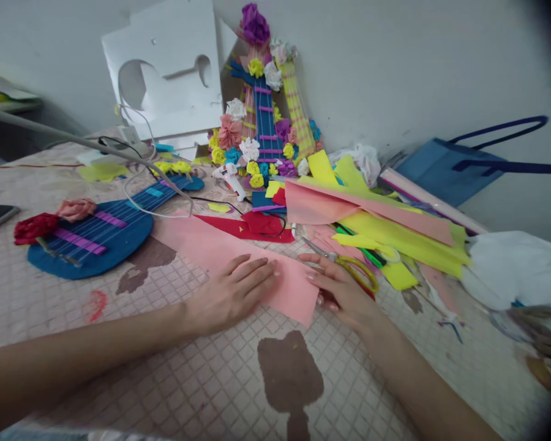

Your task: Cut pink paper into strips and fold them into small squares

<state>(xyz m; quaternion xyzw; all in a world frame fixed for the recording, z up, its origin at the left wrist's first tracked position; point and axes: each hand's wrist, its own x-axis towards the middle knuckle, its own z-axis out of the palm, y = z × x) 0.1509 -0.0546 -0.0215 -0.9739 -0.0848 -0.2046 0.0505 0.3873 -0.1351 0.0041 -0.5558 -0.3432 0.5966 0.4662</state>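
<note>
A long strip of pink crepe paper lies slantwise across the table in front of me. My left hand rests flat on it, palm down with fingers stretched out. At the strip's right end, my right hand grips the paper's edge between its fingers. Scissors with yellow handles lie just beyond my right hand. Behind the strip is a piece of red paper. To the left lies a blue toy guitar with purple strips, white strings and paper flowers.
A white glue gun stands behind, its cable trailing across the table. Decorated toy guitars lean on the wall beside a white foam board. Yellow paper, a blue bag and white plastic are on the right.
</note>
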